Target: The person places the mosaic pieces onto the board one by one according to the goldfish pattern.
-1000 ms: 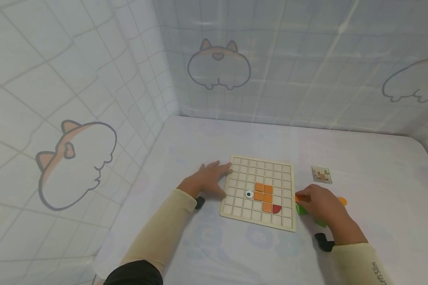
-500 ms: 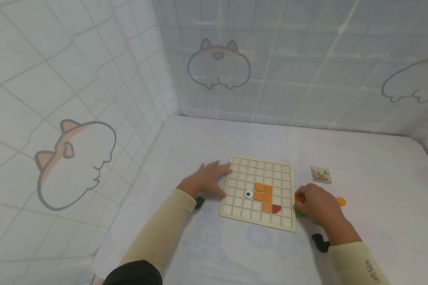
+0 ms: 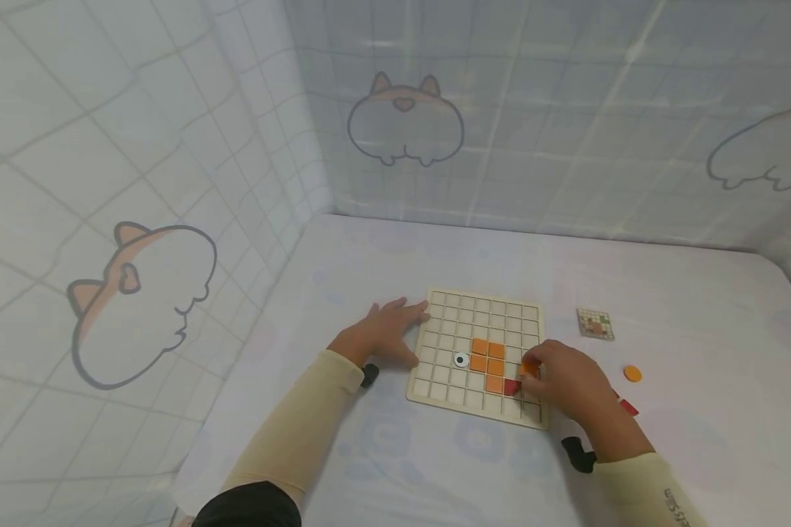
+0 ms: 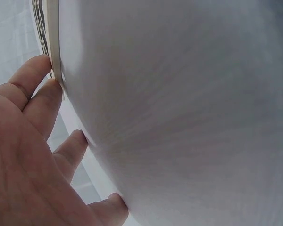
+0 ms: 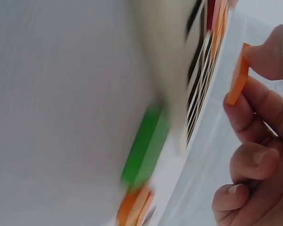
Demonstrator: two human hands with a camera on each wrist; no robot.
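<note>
The pale gridded board (image 3: 444,329) lay flat, with five orange squares (image 3: 495,366) clustered in its cells, a white eye disc (image 3: 461,359) just left and a red piece (image 3: 510,387) beside the lowest. Over its right side, the right hand (image 3: 570,380) pinched a thin orange tile (image 5: 239,75).

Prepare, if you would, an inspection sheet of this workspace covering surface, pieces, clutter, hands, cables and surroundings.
Surface: pale tabletop, faintly patterned.
Pieces on board: gridded board bears five orange squares, an eye piece and a red piece.
Pieces off board: orange disc, loose red piece partly hidden by the right arm, green block, small pattern card.
Clutter: nothing seen beyond these pieces.
Left hand: fingers touch the board's left edge.
Right hand: pinches an orange piece over the board's right side.
Cables: nothing seen.
Surroundings: grid-lined walls with cartoon animal drawings.
</note>
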